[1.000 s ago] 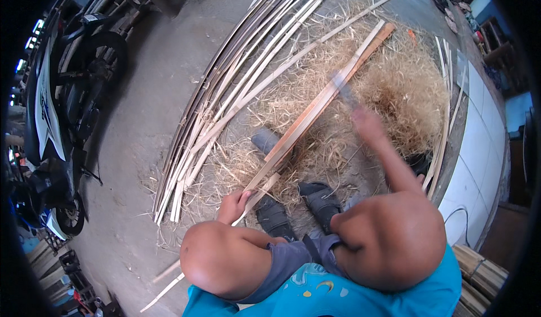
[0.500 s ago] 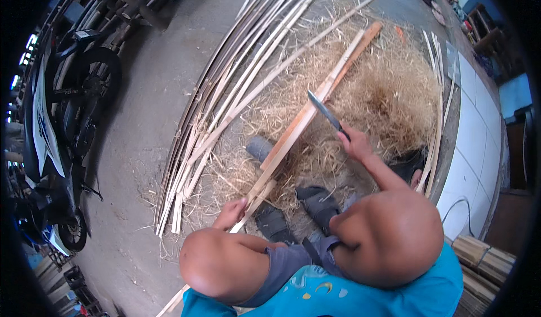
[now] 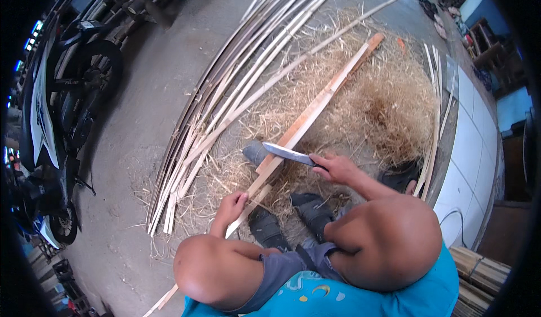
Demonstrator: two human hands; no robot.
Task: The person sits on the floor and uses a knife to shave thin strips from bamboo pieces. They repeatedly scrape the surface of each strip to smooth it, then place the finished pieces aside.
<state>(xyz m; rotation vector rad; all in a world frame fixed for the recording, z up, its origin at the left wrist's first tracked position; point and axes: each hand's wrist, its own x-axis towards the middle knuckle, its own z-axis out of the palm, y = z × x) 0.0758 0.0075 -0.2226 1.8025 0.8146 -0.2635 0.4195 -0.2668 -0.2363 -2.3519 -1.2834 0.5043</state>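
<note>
A long pale wooden or bamboo strip [image 3: 316, 113] lies slanting along a reddish-brown board [image 3: 295, 126]. My left hand [image 3: 231, 208] is closed round the strip's near end. In my right hand [image 3: 336, 169] I grip the dark handle of a knife [image 3: 287, 154]. Its blade crosses over the strip and points left, just above the near part of the board. Whether the edge touches the strip cannot be told. Beneath the board, a grey cylinder [image 3: 254, 152] props up its near end. Another pale strip passes below my left hand.
Curly shavings [image 3: 389, 111] heap up on the right. A bundle of long strips [image 3: 225, 120] runs along the left, and more strips [image 3: 433, 120] lie beside white tiles [image 3: 459, 148]. My sandalled feet [image 3: 311, 213] are close below the board. A motorcycle [image 3: 70, 108] stands far left.
My right hand has brought the knife down and left along the strip, nearer to my left hand. The blade has swung to lie more sideways. My left hand keeps its hold on the strip.
</note>
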